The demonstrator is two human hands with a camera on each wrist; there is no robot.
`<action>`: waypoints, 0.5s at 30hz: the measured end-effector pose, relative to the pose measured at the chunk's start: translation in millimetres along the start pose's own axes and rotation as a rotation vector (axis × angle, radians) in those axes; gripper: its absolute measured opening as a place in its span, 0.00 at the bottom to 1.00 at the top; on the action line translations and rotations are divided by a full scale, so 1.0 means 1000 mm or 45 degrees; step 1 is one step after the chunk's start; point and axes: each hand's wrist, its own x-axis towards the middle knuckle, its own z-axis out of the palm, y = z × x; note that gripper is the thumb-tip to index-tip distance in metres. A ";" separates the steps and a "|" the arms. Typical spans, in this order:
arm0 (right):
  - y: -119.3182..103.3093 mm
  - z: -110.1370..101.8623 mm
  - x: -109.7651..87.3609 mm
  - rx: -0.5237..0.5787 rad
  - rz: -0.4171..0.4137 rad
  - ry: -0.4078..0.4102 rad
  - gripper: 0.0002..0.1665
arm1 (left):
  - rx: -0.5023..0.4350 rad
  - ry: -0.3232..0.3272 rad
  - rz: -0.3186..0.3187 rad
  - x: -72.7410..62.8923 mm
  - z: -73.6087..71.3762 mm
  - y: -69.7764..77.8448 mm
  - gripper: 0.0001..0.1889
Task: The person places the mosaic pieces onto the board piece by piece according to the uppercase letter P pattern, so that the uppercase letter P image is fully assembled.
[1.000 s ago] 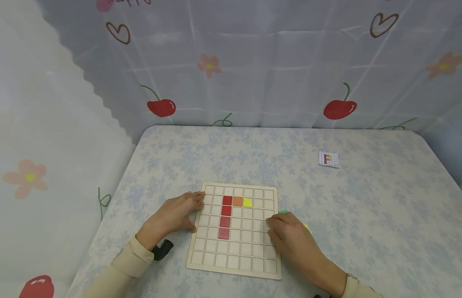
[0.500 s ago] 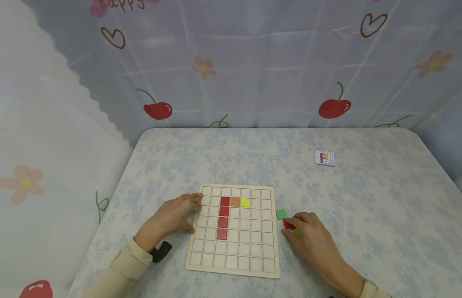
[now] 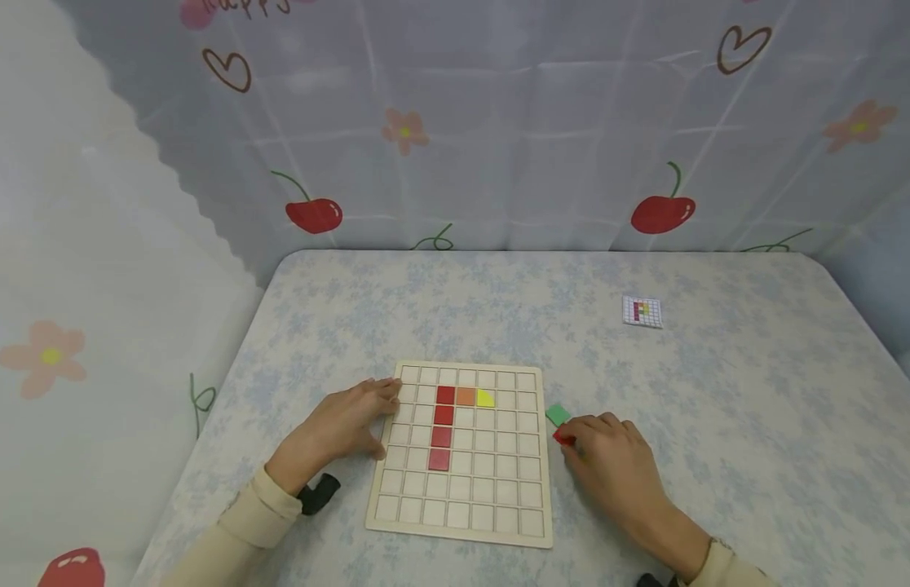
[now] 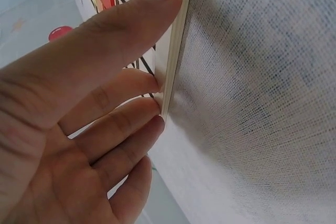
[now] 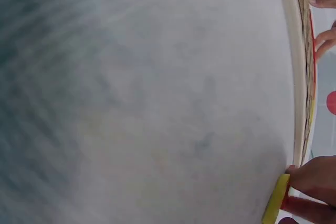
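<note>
- Nearest, cream sleeves (image 3: 258, 515) reach in from both sides, a black object (image 3: 319, 494) at the left wrist.
- The pale gridded board (image 3: 482, 492) lies flat on the floral-patterned table (image 3: 756, 391), between the hands.
- At its left edge, the left hand (image 3: 346, 420) is spread and relaxed, thumb and fingertips touching the rim without grasping a tile.
- Right of the board, the right hand (image 3: 618, 462) pinches a small red tile (image 3: 562, 438); a yellow piece (image 5: 275, 200) shows right by those fingertips in the right wrist view.
- Just farther, a green tile (image 3: 558, 415) lies on the table near the board's right edge.
- On the board, four red tiles (image 3: 441, 437) form a column; right of its far end sit an orange tile (image 3: 466, 397), then a yellow tile (image 3: 485, 398).
- Far right, a small card (image 3: 642, 311) bears a coloured grid.
- Farthest, a curtain (image 3: 499, 147) printed with cherries, flowers and hearts.
</note>
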 end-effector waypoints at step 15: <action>-0.010 0.000 0.005 0.122 -0.164 0.063 0.15 | -0.008 0.005 -0.018 0.002 0.002 0.001 0.36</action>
